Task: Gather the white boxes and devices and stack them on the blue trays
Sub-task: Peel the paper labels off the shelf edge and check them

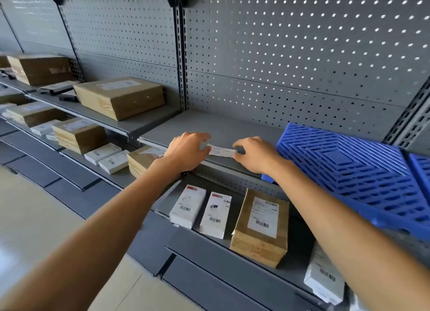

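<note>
A small white paper slip (222,150) lies along the front edge of the grey upper shelf (223,127). My left hand (187,151) pinches its left end and my right hand (257,156) pinches its right end. A blue grid tray (353,173) sits on the same shelf just right of my right hand, with nothing on it. A second blue tray (422,171) shows at the right edge. Two white boxes (187,206) (215,215) lie side by side on the lower shelf below my hands. Another white box (323,279) lies lower right, partly hidden by my right arm.
A brown parcel (260,228) lies beside the two white boxes. More white boxes (102,153) (114,161) and brown parcels (119,96) (79,134) sit on shelves to the left. Grey pegboard (290,55) backs the shelves. The floor (35,217) runs along the lower left.
</note>
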